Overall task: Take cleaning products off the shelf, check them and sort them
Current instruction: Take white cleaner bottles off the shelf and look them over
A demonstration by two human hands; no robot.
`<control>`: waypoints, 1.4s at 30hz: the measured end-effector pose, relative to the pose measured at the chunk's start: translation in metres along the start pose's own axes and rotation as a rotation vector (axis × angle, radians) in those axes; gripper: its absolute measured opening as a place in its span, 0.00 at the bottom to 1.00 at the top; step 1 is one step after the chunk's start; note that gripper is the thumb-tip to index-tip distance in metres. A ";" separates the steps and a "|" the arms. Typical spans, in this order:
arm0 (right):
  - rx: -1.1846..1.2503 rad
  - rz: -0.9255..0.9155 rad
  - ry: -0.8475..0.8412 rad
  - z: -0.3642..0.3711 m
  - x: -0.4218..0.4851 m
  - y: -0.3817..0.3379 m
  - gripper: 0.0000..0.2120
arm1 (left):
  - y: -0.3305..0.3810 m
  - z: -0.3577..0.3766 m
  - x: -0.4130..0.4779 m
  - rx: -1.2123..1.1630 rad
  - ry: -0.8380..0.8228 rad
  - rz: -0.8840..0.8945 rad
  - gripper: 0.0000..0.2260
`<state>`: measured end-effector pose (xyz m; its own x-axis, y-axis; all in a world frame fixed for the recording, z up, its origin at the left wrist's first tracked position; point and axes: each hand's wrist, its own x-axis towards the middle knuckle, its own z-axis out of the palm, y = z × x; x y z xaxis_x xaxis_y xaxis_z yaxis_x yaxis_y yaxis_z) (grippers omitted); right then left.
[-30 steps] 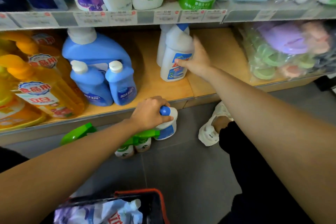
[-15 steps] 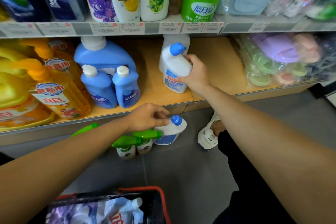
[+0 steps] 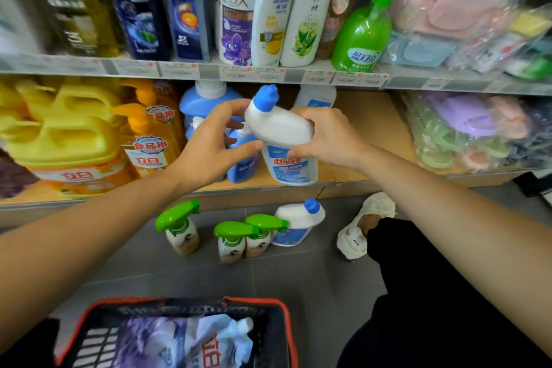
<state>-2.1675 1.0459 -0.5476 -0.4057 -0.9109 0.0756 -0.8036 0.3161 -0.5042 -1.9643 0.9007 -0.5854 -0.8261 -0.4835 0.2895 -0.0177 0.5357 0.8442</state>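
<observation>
I hold a white toilet-cleaner bottle (image 3: 280, 134) with a blue angled cap in front of the lower shelf (image 3: 373, 140). My right hand (image 3: 325, 137) grips its right side. My left hand (image 3: 215, 143) reaches its left side, thumb touching the bottle and fingers spread behind it. A matching bottle (image 3: 295, 227) stands on the floor beside three green-trigger spray bottles (image 3: 239, 239). One more white bottle (image 3: 316, 97) stands at the back of the shelf. Blue detergent bottles (image 3: 243, 164) sit behind my left hand.
Yellow and orange dish-soap jugs (image 3: 74, 140) fill the shelf's left. Bagged sponges (image 3: 478, 128) lie at its right. Shampoo bottles (image 3: 268, 9) line the upper shelf. A red-rimmed black basket (image 3: 286, 326) holding a refill pouch sits near me. My white shoe (image 3: 364, 224) rests on the grey floor.
My right hand lifted the white bottle off the shelf toward me. My left hand left the bottle on the floor and rose to the held one. The view tilted upward.
</observation>
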 end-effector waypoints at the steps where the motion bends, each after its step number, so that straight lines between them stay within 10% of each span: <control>1: 0.073 0.001 -0.004 -0.002 -0.002 -0.010 0.29 | 0.004 -0.006 -0.004 -0.049 -0.015 -0.020 0.30; 11: 0.869 0.033 -0.231 0.032 -0.023 -0.077 0.25 | 0.001 -0.051 -0.058 -0.281 -0.222 -0.169 0.24; 32: 0.876 -0.004 -0.335 0.057 0.003 -0.095 0.12 | -0.041 -0.084 -0.109 0.808 0.031 0.043 0.32; 42: 0.856 -0.140 -0.174 0.055 0.004 -0.102 0.14 | -0.038 -0.095 -0.097 0.386 -0.150 -0.153 0.25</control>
<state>-2.0630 0.9951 -0.5429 -0.1999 -0.9758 0.0880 -0.2113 -0.0448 -0.9764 -1.8301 0.8617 -0.6025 -0.8697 -0.4868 0.0818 -0.3318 0.6991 0.6334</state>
